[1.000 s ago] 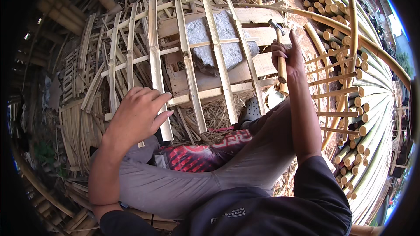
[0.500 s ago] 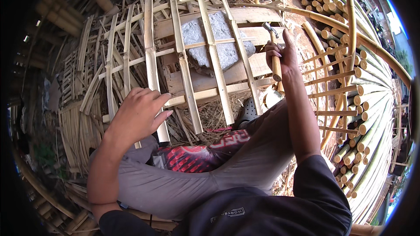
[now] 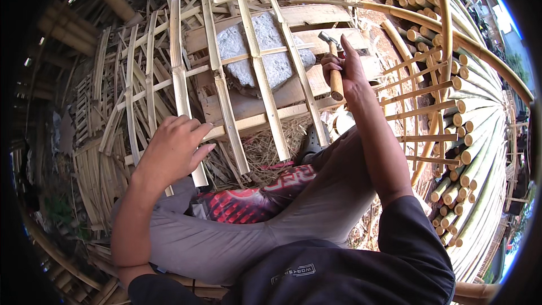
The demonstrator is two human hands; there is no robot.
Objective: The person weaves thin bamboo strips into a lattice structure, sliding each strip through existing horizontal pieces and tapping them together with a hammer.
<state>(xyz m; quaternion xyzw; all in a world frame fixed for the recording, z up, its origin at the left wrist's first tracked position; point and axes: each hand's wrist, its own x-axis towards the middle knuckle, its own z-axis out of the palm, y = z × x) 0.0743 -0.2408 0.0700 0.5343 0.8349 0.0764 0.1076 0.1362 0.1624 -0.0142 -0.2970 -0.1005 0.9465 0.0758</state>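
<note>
Hammer raised over the bamboo frame

Right hand [image 3: 345,70] clenches hammer [image 3: 332,62], head up, handle upright; left hand [image 3: 172,149] presses frame [image 3: 254,73] flat, fingers curled over a slat.

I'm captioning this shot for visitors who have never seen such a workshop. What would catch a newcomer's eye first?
First, the bamboo slat lattice lying mid-frame across a grey stone and wooden planks. The right hand grips a hammer over its right edge, while the left hand presses down its lower left corner. Stacked bamboo poles fill the right side.

One hammer [image 3: 333,68], one grey stone [image 3: 265,56], one slat lattice [image 3: 248,79] with four long uprights, two hands.
</note>
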